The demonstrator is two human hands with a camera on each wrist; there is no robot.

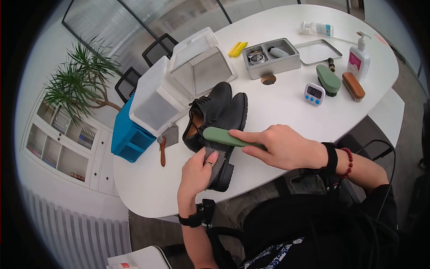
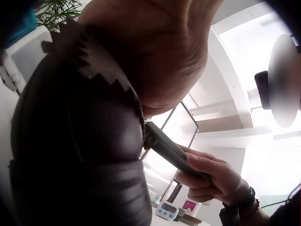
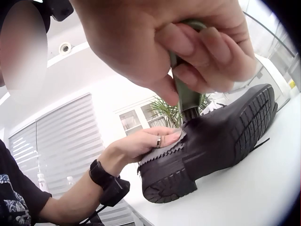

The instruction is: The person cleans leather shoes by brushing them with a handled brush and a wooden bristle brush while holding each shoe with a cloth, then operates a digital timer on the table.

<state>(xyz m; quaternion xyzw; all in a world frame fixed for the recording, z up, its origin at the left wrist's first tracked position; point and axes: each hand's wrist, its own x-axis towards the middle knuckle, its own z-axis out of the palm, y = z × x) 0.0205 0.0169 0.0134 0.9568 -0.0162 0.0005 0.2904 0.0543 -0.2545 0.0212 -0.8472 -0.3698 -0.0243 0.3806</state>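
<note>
Black leather shoe (image 3: 211, 143) lies on the white oval counter (image 1: 277, 110) beside another black shoe (image 1: 218, 99); left grip (image 1: 194, 175) clasps a grey zigzag-edged cloth (image 1: 217, 167) at its heel, right grip (image 1: 289, 148) grasps a green-handled brush (image 1: 219, 136) touching it

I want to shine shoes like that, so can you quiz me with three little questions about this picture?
1. True or false: the right hand holds a green brush at the shoe.

2. Which hand wears the ring?
A) Left hand
B) Right hand
C) Neither

3. Fill in the missing colour: the timer on the table has three ____ buttons.

Key: 1 true; 2 A; 3 blue
</note>
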